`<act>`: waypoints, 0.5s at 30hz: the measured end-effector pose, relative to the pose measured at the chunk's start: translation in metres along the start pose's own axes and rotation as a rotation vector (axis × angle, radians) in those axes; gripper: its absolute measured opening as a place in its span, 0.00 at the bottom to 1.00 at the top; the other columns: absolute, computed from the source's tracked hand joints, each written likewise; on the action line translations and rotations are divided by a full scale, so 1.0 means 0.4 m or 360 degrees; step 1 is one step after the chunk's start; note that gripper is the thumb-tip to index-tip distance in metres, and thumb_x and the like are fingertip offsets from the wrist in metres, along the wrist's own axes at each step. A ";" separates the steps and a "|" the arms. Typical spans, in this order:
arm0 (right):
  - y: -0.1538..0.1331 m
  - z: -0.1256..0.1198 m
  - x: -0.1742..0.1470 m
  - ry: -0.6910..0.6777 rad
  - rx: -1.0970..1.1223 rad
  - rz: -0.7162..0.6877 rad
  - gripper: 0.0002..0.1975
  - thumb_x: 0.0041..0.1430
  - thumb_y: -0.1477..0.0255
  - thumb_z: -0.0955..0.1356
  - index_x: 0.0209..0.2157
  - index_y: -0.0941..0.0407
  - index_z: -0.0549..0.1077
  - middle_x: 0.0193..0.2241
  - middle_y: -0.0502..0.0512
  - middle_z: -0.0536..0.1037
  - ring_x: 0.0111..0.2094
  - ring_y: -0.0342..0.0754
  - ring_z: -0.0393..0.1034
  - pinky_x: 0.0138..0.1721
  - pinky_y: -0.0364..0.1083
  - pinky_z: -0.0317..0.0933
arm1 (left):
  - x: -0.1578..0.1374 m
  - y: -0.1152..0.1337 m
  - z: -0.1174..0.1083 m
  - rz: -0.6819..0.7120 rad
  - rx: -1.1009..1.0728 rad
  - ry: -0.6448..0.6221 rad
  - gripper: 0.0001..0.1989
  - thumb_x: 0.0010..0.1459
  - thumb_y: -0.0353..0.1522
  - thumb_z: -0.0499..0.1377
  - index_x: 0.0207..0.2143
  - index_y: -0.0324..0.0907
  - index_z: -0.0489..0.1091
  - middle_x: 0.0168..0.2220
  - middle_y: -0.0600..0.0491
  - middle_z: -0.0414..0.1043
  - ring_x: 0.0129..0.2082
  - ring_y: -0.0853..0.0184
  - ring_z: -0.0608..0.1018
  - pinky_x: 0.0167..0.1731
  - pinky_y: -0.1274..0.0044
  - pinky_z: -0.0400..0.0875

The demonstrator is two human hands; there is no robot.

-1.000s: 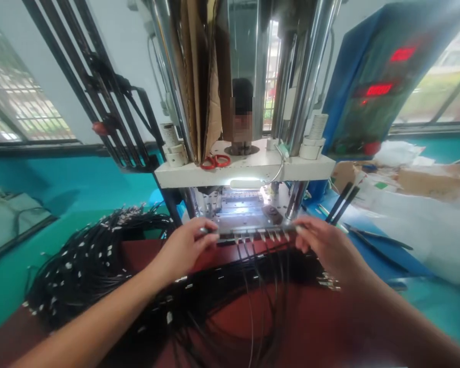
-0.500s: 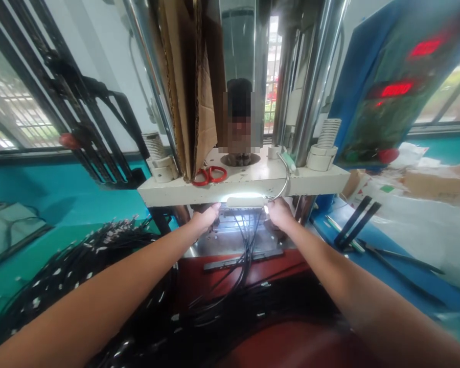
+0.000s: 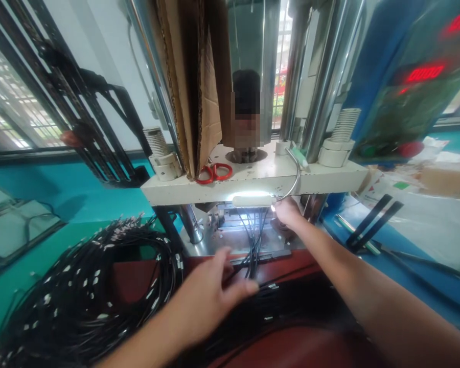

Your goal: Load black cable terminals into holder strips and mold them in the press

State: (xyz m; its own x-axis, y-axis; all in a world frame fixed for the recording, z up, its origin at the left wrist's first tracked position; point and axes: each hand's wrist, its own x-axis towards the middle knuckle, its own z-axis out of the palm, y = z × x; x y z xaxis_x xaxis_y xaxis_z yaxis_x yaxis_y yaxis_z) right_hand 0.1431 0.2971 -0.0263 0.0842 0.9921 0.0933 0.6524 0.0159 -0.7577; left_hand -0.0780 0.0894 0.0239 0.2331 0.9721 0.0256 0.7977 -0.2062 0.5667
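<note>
My left hand (image 3: 216,289) is open over the red tabletop, thumb and fingers apart, just left of a bunch of thin black cables (image 3: 253,250). It is slightly blurred and holds nothing. These cables run down from the lit gap under the white press plate (image 3: 253,179). My right hand (image 3: 287,212) is closed just beneath the plate's front edge, by the right end of a small white lamp (image 3: 255,201). What its fingers grip is hidden. A dark metal strip (image 3: 276,254) lies behind the cables.
A large coil of black cables with white tags (image 3: 42,301) lies at left. Red-handled scissors (image 3: 214,174) and upright cardboard (image 3: 210,102) rest on the press plate. At right are a blue control box (image 3: 387,66), two black bars (image 3: 375,222) and white plastic wrapping (image 3: 437,220).
My left hand has left the underside of the press plate and come down and toward me, opening above the table. My right hand stays at the plate. The view has shifted slightly.
</note>
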 end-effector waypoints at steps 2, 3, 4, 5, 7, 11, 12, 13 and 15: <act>-0.008 -0.003 -0.002 -0.0011 0.0024 0.0076 0.12 0.63 0.67 0.65 0.46 0.59 0.71 0.42 0.56 0.74 0.38 0.47 0.72 0.39 0.50 0.69 | -0.070 0.016 0.062 0.0027 0.0217 0.0147 0.37 0.49 0.52 0.60 0.56 0.42 0.59 0.48 0.39 0.73 0.45 0.49 0.75 0.44 0.59 0.69; -0.011 -0.004 -0.003 -0.0010 0.0035 0.0102 0.12 0.63 0.67 0.65 0.45 0.59 0.71 0.42 0.56 0.74 0.39 0.47 0.72 0.39 0.50 0.69 | -0.088 0.021 0.089 -0.0011 0.0296 0.0205 0.33 0.51 0.49 0.59 0.55 0.41 0.60 0.47 0.39 0.73 0.46 0.49 0.75 0.46 0.57 0.67; -0.013 -0.004 -0.004 -0.0007 0.0045 0.0127 0.12 0.63 0.67 0.65 0.45 0.59 0.71 0.42 0.56 0.75 0.38 0.47 0.72 0.39 0.50 0.69 | -0.097 0.027 0.110 -0.0059 0.0361 0.0257 0.28 0.54 0.46 0.57 0.53 0.40 0.62 0.46 0.40 0.73 0.45 0.50 0.75 0.47 0.57 0.66; -0.014 -0.004 -0.005 -0.0005 0.0054 0.0148 0.12 0.63 0.67 0.65 0.45 0.59 0.71 0.42 0.55 0.75 0.38 0.47 0.72 0.39 0.50 0.69 | -0.098 0.032 0.124 -0.0111 0.0399 0.0275 0.22 0.57 0.41 0.55 0.51 0.39 0.63 0.45 0.41 0.74 0.45 0.51 0.75 0.47 0.57 0.66; -0.015 -0.002 -0.003 -0.0002 0.0074 0.0184 0.11 0.64 0.67 0.65 0.44 0.59 0.71 0.41 0.55 0.75 0.37 0.46 0.72 0.38 0.49 0.69 | -0.085 0.042 0.130 -0.0181 0.0398 0.0241 0.15 0.60 0.32 0.52 0.49 0.39 0.65 0.43 0.44 0.74 0.43 0.55 0.75 0.46 0.61 0.66; -0.010 0.009 0.014 0.0042 0.0122 0.0218 0.12 0.63 0.67 0.66 0.44 0.59 0.71 0.42 0.55 0.75 0.38 0.47 0.72 0.38 0.50 0.69 | -0.051 0.055 0.091 -0.0180 0.0181 0.0168 0.15 0.57 0.24 0.50 0.45 0.42 0.68 0.44 0.47 0.74 0.45 0.59 0.75 0.47 0.68 0.66; -0.008 0.012 0.021 0.0070 0.0136 0.0214 0.12 0.63 0.67 0.66 0.45 0.59 0.71 0.43 0.56 0.74 0.39 0.48 0.72 0.39 0.51 0.69 | -0.043 0.056 0.080 -0.0168 0.0104 0.0168 0.15 0.57 0.23 0.50 0.45 0.43 0.68 0.44 0.48 0.74 0.45 0.60 0.75 0.47 0.69 0.66; -0.008 0.016 0.028 0.0100 0.0152 0.0202 0.12 0.63 0.68 0.66 0.46 0.59 0.70 0.44 0.56 0.74 0.40 0.48 0.72 0.40 0.51 0.68 | -0.034 0.057 0.069 -0.0153 0.0037 0.0174 0.15 0.58 0.24 0.49 0.45 0.44 0.68 0.44 0.49 0.74 0.45 0.62 0.75 0.47 0.70 0.66; -0.007 0.025 0.041 0.0153 0.0187 0.0159 0.13 0.63 0.68 0.66 0.47 0.58 0.70 0.46 0.57 0.73 0.42 0.49 0.71 0.42 0.52 0.68 | -0.014 0.059 0.054 -0.0128 -0.0055 0.0197 0.13 0.60 0.25 0.49 0.43 0.45 0.68 0.43 0.51 0.74 0.44 0.63 0.75 0.47 0.71 0.65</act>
State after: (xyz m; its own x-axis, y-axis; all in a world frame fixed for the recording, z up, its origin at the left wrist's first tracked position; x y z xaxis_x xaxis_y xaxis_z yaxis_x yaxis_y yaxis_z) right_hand 0.1354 0.3147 -0.0291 0.2193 0.9731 0.0709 0.5455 -0.0620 -0.8358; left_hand -0.0486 0.0768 0.0195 0.0972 0.9921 0.0790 0.7908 -0.1252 0.5992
